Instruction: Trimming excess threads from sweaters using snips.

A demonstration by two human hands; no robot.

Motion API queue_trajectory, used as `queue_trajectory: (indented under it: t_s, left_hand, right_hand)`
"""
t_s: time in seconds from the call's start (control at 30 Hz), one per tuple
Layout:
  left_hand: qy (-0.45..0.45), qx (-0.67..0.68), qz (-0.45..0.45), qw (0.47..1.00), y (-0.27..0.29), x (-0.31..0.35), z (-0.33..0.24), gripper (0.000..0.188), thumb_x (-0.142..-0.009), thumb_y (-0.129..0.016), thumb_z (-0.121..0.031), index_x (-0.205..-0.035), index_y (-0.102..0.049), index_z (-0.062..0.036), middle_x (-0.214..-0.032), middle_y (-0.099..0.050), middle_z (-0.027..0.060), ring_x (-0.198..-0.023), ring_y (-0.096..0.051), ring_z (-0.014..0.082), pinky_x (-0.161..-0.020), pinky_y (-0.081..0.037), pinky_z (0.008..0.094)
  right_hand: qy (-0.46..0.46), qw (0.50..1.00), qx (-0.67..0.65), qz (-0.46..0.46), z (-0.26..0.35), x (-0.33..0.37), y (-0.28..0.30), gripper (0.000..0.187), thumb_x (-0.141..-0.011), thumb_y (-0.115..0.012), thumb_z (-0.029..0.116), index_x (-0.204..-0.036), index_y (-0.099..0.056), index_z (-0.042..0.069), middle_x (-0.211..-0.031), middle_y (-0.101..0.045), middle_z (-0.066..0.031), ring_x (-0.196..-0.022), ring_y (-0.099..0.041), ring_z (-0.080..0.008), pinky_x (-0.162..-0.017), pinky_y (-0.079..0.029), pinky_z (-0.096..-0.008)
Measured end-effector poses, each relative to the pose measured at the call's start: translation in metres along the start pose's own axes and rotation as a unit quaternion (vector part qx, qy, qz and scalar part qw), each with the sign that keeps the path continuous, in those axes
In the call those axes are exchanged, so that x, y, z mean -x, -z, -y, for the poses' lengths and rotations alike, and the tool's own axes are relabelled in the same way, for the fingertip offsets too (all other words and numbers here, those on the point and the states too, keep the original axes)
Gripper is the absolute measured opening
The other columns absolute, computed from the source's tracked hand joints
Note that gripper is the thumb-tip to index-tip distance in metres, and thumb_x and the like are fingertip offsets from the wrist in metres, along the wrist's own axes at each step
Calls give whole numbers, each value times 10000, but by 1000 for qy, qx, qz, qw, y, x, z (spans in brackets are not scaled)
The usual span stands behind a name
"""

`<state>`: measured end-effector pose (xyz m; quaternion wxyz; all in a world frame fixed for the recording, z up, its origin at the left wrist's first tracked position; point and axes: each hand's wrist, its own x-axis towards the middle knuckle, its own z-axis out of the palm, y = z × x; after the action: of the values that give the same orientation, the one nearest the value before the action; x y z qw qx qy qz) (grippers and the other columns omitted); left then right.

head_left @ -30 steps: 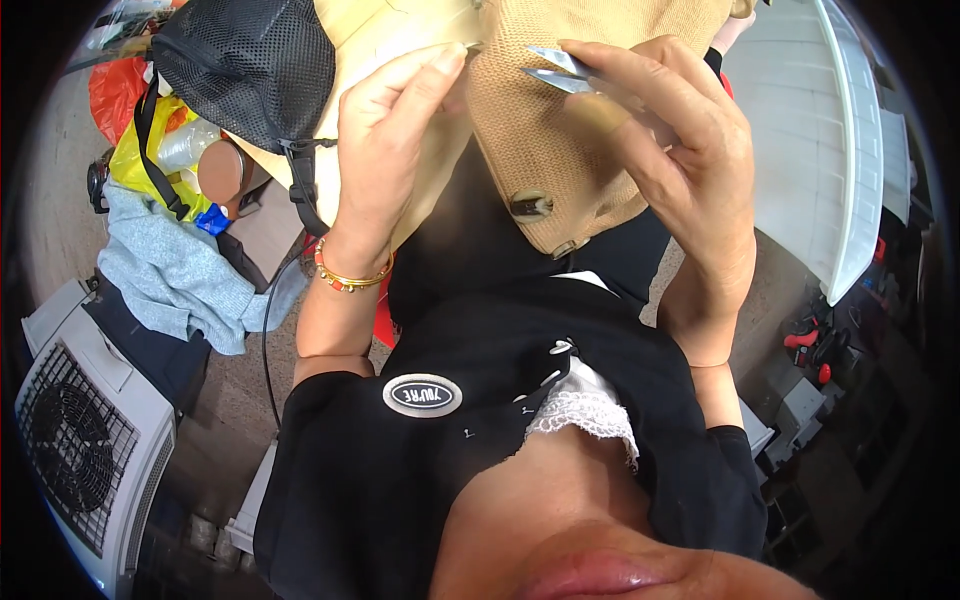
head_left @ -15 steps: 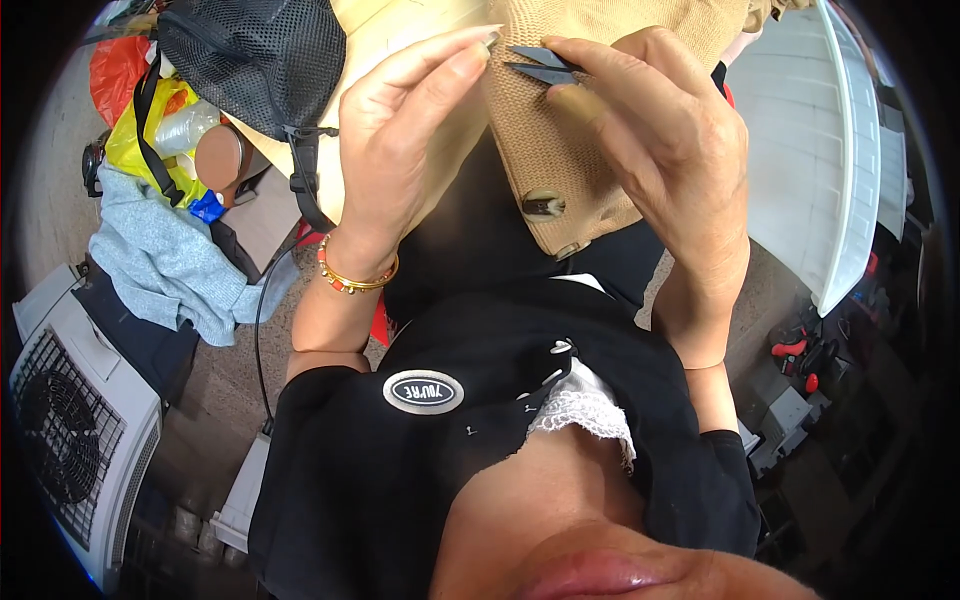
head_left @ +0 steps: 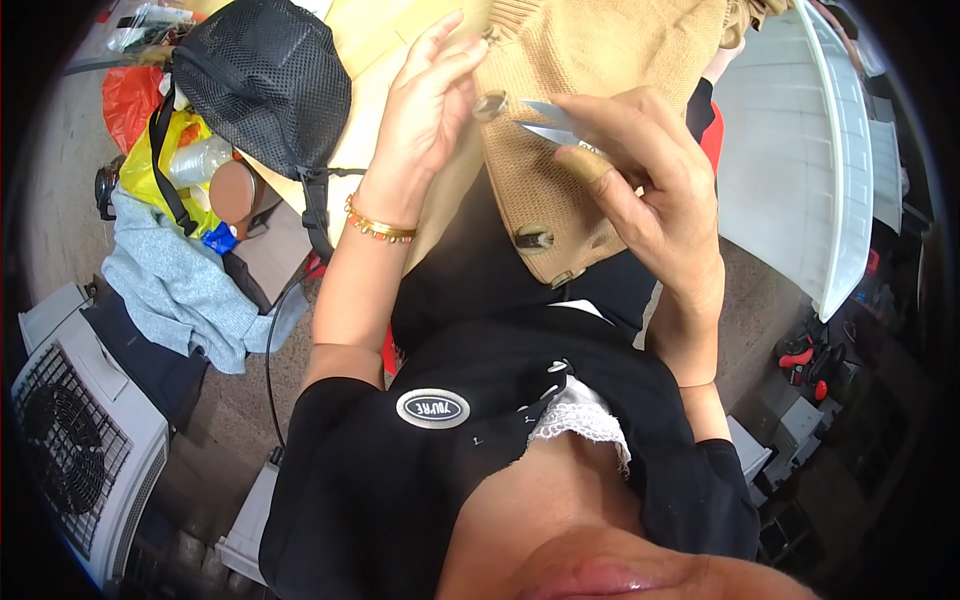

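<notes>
A tan knitted garment (head_left: 525,185) lies over the table's near edge and hangs toward my lap. Along its edge sit dark, pale-rimmed buttons: one button (head_left: 490,105) beside my left hand and another button (head_left: 533,238) near the lower corner. My left hand (head_left: 425,115) is raised by the garment's left edge, fingers extended and apart, with nothing visible in it. In my right hand (head_left: 660,175) is a pair of thread snips (head_left: 550,124), blades parted and pointing left over the knit. A yellowish covering wraps the right thumb.
At the left are a black mesh bag (head_left: 265,85) with straps, a yellow plastic bag (head_left: 150,165), a brown-lidded jar (head_left: 236,192) and a light blue knit (head_left: 190,275). A white fan unit (head_left: 95,430) stands lower left. A white ribbed panel (head_left: 790,170) rises at the right.
My left fingers have opened from a pinch and moved up from the garment's edge, uncovering a button. My right hand still holds the snips, slightly lower in view.
</notes>
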<state>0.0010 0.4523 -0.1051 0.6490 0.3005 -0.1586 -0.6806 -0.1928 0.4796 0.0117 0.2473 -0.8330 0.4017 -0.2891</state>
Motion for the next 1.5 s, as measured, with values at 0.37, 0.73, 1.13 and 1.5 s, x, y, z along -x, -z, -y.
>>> queue_trajectory:
  t_s: [0.37, 0.73, 1.13, 1.5]
  left_hand:
    - [-29, -128, 85, 988, 3, -12, -17, 510, -874, -575, 123, -1363, -488, 8, -1251, -596, 140, -1111, -609, 173, -960, -516, 275]
    - [-137, -309, 23, 941, 13, -16, -5, 402, -912, -658, -35, -1304, -567, -27, -1117, -637, 82, -950, -614, 88, -831, -520, 224]
    - [-293, -592, 48, 749, 12, -12, -11, 228, -940, -620, -166, -1143, -688, -86, -1222, -543, 122, -865, -636, 154, -787, -525, 293]
    - [-328, -653, 149, 666, 8, -17, -16, 294, -898, -653, -127, -1184, -701, -174, -1315, -537, 124, -1138, -581, 252, -965, -479, 364]
  right_hand:
    - [-11, 999, -36, -9, -8, 3, 1, 331, -785, -718, 49, -1115, -690, 55, -784, -546, -57, -632, -537, -149, -558, -423, -269]
    - [10, 999, -45, -27, -12, 5, -3, 321, -789, -693, 50, -1110, -684, 53, -791, -549, -65, -637, -558, -166, -572, -449, -293]
    - [-7, 999, -38, 8, -14, 5, -2, 326, -804, -729, 54, -1127, -683, 30, -881, -628, -75, -777, -585, -179, -682, -451, -276]
    - [-2, 999, -51, -1, -14, 5, -2, 351, -791, -726, 27, -1139, -683, 39, -864, -597, -63, -750, -562, -156, -649, -435, -258]
